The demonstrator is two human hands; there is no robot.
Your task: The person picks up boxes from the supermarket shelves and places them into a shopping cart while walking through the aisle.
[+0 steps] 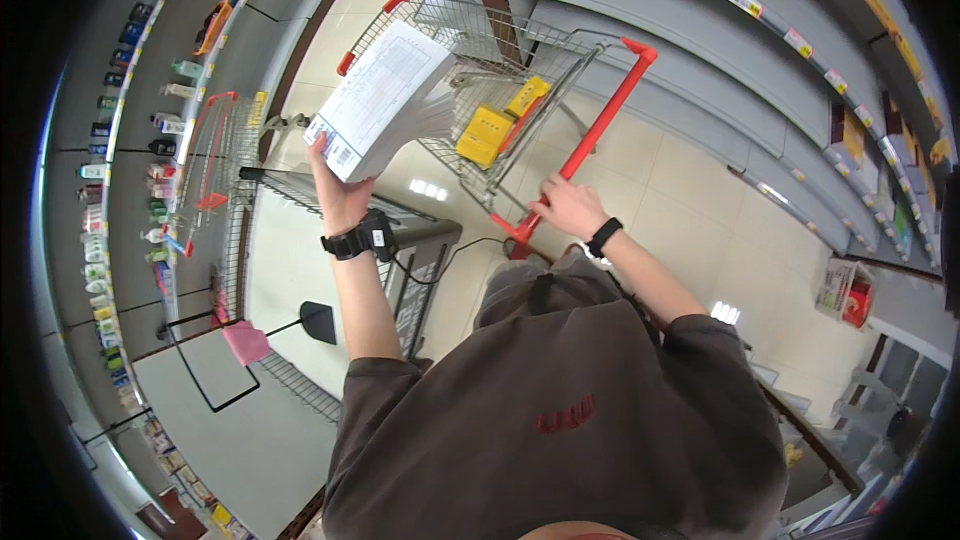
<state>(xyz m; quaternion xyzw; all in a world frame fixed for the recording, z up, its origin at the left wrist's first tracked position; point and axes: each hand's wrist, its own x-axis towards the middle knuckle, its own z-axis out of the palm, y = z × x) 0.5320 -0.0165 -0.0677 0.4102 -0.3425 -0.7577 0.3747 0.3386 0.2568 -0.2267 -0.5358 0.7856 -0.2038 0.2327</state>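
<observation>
The left hand (345, 198) gripped a white carton (382, 90) only by its near end, so it could tip; the right hand (574, 208) held the red cart handle (604, 120).

head view | wide fisheye | wearer's head, facing down | shirt (560, 360) near | cart (600, 126) farther

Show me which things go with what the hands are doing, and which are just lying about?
In use:
- white pack, in the left hand
- cart's red handle, under the right hand
- yellow packs in the cart, probably

Just about:
- other cart, at left
- bottles on shelves
- pink card
</observation>
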